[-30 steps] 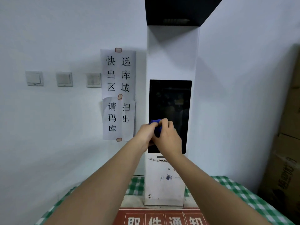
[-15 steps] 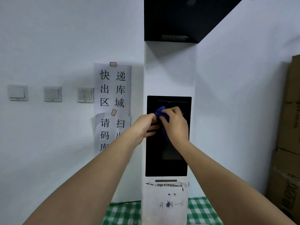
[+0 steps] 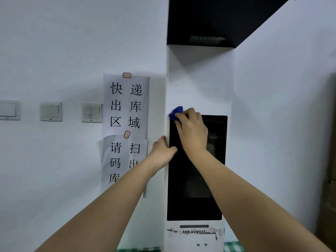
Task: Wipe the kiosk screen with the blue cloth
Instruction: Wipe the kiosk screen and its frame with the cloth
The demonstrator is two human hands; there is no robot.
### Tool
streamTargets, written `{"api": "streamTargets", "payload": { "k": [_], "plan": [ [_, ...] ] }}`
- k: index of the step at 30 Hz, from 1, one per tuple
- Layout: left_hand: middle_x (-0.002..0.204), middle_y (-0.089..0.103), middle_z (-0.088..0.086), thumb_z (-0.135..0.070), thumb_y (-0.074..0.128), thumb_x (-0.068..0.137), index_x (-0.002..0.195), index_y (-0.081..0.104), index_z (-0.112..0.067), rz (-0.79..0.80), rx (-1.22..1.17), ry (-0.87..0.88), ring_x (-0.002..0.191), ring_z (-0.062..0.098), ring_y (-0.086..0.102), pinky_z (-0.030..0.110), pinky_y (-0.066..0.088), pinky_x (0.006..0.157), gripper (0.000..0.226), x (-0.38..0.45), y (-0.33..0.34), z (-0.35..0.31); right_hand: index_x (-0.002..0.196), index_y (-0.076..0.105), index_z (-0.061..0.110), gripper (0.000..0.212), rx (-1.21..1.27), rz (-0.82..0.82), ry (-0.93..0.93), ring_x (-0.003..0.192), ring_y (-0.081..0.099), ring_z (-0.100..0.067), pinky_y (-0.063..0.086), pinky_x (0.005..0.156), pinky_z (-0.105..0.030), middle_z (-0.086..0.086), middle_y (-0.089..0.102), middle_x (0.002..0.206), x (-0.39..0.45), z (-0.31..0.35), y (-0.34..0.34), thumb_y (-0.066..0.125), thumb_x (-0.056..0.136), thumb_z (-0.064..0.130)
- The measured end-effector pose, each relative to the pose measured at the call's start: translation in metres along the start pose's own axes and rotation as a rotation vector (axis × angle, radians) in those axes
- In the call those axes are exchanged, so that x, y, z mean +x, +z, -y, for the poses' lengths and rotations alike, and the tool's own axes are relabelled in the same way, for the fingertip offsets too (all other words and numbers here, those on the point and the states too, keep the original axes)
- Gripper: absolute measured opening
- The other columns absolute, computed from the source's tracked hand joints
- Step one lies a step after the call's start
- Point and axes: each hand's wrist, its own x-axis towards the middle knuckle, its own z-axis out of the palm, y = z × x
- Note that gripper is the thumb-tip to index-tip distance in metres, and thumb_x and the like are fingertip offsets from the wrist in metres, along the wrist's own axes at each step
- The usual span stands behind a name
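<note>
A tall white kiosk [image 3: 199,82] stands against the wall, with a dark screen [image 3: 216,160] set in its front. My right hand [image 3: 192,131] holds a bunched blue cloth [image 3: 176,112] and presses it against the screen's top left corner. Most of the cloth is hidden under my fingers. My left hand [image 3: 162,151] grips the kiosk's left edge beside the screen, thumb lying on the screen's margin.
Paper notices [image 3: 126,104] with large characters are taped to the wall left of the kiosk. Three light switches [image 3: 51,111] sit further left. A black hood [image 3: 205,20] tops the kiosk. Cardboard boxes [image 3: 329,197] stand at the right edge. Green checked cloth [image 3: 231,247] shows below.
My right hand has carried the cloth up from the lower screen to its top left corner. My left hand let go of the cloth and took the kiosk's left edge. The view tilted upward.
</note>
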Motion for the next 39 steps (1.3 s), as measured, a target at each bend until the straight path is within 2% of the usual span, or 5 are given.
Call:
{"api": "streamTargets", "payload": {
  "k": [6, 12, 18, 23, 39],
  "plan": [
    [0.132, 0.047, 0.009, -0.011, 0.047, 0.089, 0.141, 0.031, -0.014, -0.014, -0.049, 0.05, 0.089, 0.014, 0.053, 0.016, 0.038, 0.06, 0.054, -0.001, 0.005, 0.004, 0.093, 0.072, 0.011, 0.028, -0.115, 0.052, -0.536, 0.07, 0.058, -0.027, 0.031, 0.044, -0.025, -0.008, 0.064, 0.087, -0.004, -0.02, -0.006, 0.064, 0.067, 0.005],
    [0.141, 0.039, 0.01, -0.011, 0.046, 0.091, 0.143, 0.027, -0.01, 0.002, -0.039, 0.039, 0.1, 0.013, 0.039, 0.022, 0.037, 0.072, 0.056, -0.002, 0.004, 0.004, 0.09, 0.071, 0.012, 0.029, -0.059, 0.034, -0.135, 0.071, 0.056, -0.025, 0.032, 0.04, -0.023, -0.006, 0.064, 0.09, -0.005, -0.005, 0.001, 0.079, 0.064, 0.002],
    [0.132, 0.049, 0.007, -0.01, 0.046, 0.091, 0.142, 0.031, -0.013, 0.028, -0.054, 0.036, 0.083, 0.007, 0.049, 0.017, 0.038, 0.063, 0.054, -0.008, 0.002, 0.002, 0.09, 0.071, 0.009, 0.034, -0.171, 0.116, -0.605, 0.069, 0.057, -0.028, 0.035, 0.045, -0.027, -0.008, 0.062, 0.082, 0.003, -0.018, -0.012, 0.078, 0.057, 0.003],
    [0.15, 0.034, 0.007, -0.013, 0.046, 0.093, 0.149, 0.02, -0.011, 0.039, -0.021, 0.018, 0.132, 0.023, 0.04, 0.023, 0.031, 0.088, 0.062, -0.012, 0.0, 0.001, 0.086, 0.07, 0.008, 0.037, -0.146, 0.109, -0.292, 0.068, 0.056, -0.027, 0.03, 0.043, -0.025, -0.009, 0.063, 0.085, 0.005, -0.002, -0.011, 0.079, 0.052, -0.004],
    [0.116, 0.051, 0.003, -0.012, 0.046, 0.09, 0.125, 0.041, -0.01, 0.019, -0.014, -0.015, 0.074, 0.006, 0.048, 0.016, 0.038, 0.06, 0.035, -0.011, 0.005, 0.0, 0.086, 0.072, 0.013, 0.038, -0.298, 0.22, -0.595, 0.068, 0.057, -0.023, 0.03, 0.045, -0.025, -0.005, 0.062, 0.082, 0.001, -0.013, -0.025, 0.081, 0.05, 0.006]
  ]
}}
